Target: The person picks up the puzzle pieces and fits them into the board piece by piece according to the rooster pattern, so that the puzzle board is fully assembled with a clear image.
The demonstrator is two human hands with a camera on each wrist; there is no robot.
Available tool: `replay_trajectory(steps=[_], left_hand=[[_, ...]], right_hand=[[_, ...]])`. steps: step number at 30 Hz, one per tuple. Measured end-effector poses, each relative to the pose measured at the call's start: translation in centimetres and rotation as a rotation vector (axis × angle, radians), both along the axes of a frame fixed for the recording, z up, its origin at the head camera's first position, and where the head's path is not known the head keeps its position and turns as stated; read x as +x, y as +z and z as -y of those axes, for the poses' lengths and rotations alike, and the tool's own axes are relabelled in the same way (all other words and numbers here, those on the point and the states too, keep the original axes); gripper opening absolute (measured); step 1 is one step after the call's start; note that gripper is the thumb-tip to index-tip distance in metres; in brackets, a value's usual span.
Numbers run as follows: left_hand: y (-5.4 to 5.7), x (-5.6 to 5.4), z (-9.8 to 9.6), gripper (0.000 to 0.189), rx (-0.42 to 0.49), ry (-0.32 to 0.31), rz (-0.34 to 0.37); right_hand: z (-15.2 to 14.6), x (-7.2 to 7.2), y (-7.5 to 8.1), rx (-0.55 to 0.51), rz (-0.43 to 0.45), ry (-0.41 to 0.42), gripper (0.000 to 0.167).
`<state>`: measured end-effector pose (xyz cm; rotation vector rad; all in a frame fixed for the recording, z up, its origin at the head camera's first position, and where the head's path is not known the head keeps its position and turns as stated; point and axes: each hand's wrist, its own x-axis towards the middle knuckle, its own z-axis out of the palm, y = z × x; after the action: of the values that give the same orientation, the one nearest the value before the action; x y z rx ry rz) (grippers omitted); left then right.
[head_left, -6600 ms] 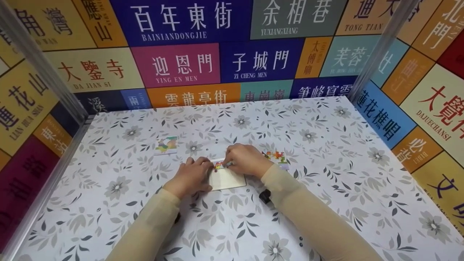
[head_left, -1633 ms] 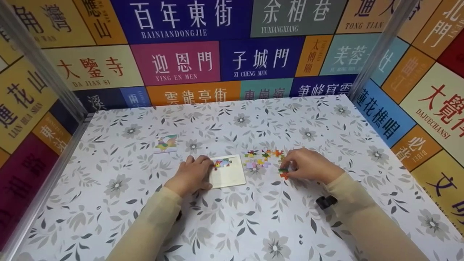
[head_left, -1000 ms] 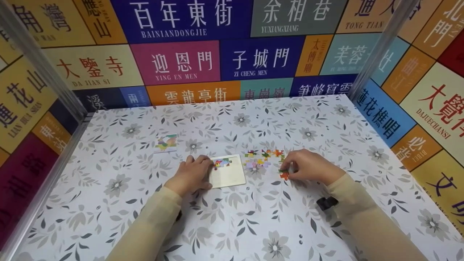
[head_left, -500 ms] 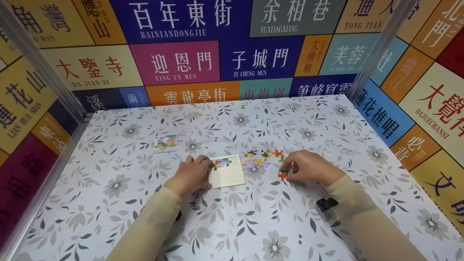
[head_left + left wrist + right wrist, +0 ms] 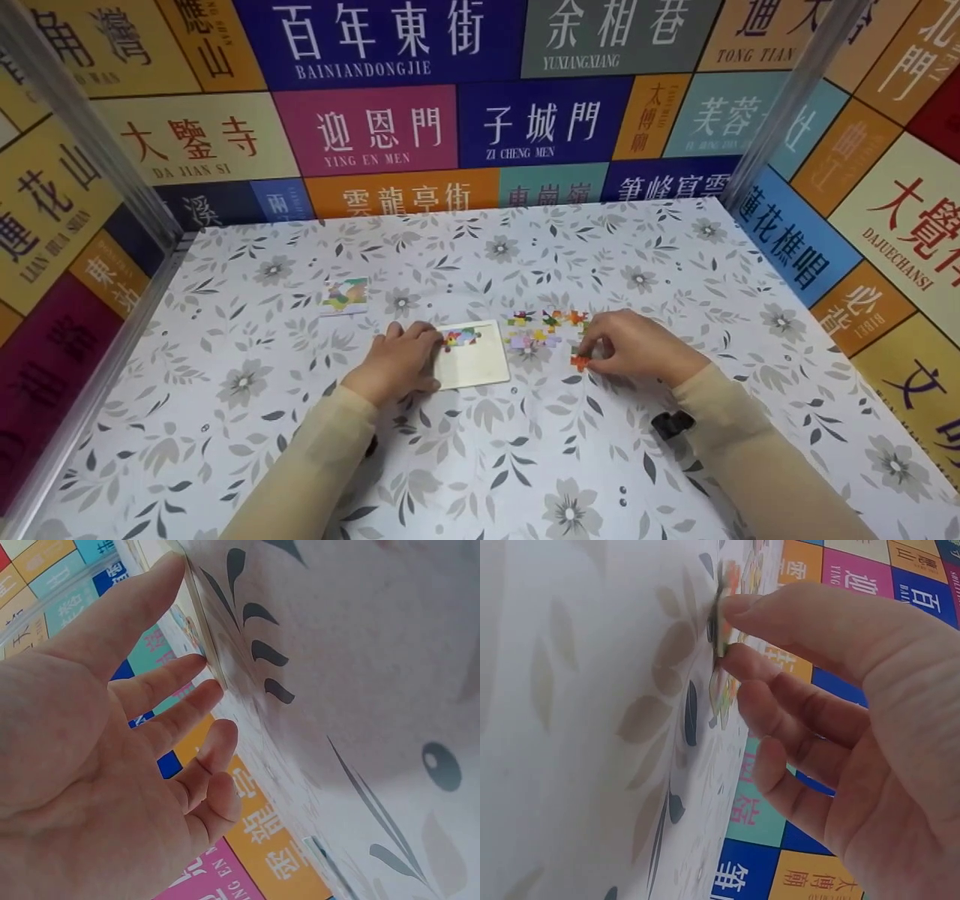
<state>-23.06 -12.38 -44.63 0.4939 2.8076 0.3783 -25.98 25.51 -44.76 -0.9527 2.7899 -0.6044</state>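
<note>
White table point(image 5: 450, 472) with gray flowers point(image 5: 571, 514) and leaves point(image 5: 514, 459) all over. Behind the table and along its left and right sides, bright walls point(image 5: 487, 94) with big writing point(image 5: 411, 30). Standing at its far corners, shiny posts point(image 5: 106, 133).

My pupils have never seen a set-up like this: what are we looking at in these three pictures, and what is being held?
There is no machine, just a person's two bare hands. The large picture comes from a camera on the head; the other two come from cameras on the wrists, one watching each hand.

On the white cloth printed with grey flowers lies a cream, rectangular board bearing a few multicoloured jigsaw pieces. Beyond it to the left lies a colourful square picture; to its right, loose bright puzzle pieces.

The left hand touches the board's left edge. The right hand pinches a small orange piece.
</note>
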Motion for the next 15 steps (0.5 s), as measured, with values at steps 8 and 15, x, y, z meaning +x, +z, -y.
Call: replay_trajectory(steps=[8, 15], left_hand=[[-0.1, -0.1, -0.1, 0.072, -0.019, 0.003, 0.004], [0.0, -0.1, -0.1, 0.073, -0.022, 0.008, 0.014]], right_hand=[[1.3, -0.5, -0.3, -0.005, -0.044, -0.023, 0.013], [2.8, -1.0, -0.3, -0.027, -0.045, 0.002, 0.012]])
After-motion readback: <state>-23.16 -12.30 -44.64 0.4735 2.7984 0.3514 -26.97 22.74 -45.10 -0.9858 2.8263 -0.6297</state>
